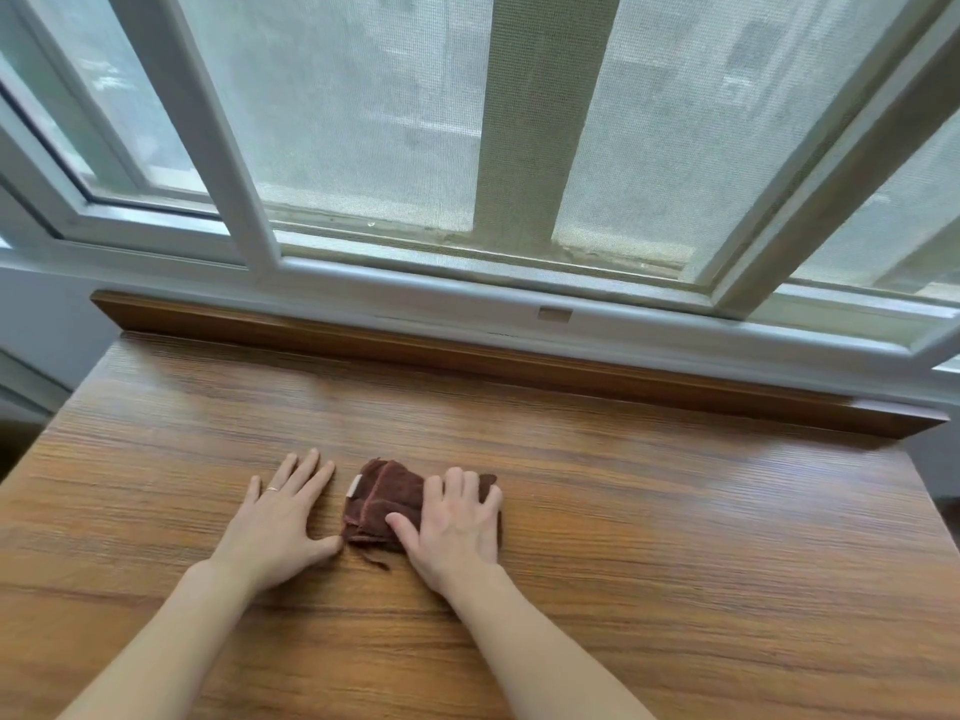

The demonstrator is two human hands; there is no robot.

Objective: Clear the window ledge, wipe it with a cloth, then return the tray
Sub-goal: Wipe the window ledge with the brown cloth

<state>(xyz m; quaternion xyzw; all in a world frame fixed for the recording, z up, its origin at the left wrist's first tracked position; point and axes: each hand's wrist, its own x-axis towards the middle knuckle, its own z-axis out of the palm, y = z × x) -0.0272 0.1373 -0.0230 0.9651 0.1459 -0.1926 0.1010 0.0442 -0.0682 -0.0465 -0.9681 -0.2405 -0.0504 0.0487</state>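
- A folded dark brown terry cloth [387,498] lies on the wide wood-grain ledge [675,537], near the middle of the surface and closer to the person than to the window.
- The cloth has a small pale label [355,485] on its left edge, and a loose thread trails from its near edge onto the wood.
- The right hand [457,522] lies palm down on the right part of the cloth, fingers nearly straight and slightly spread, thumb stretched left across the fabric (it presses flat and is not curled round anything).
- The left hand [280,511] rests flat on the bare wood just beside the cloth's left side, fingers straight and held together, gripping nothing; its thumb tip reaches the cloth's near left corner, though actual contact cannot be told for sure.
- A thin ring [272,489] shows on one finger of the left hand.
- Both bare forearms come in from the bottom edge of the view.
- Along the far side of the ledge runs a raised strip of darker brown wood trim [467,356], set against the wall under the window.
- Above it stands a white-framed sliding window [249,200] with a grey mesh screen [374,106]; the view beyond the mesh is hazy, and grime lines the bottom track.
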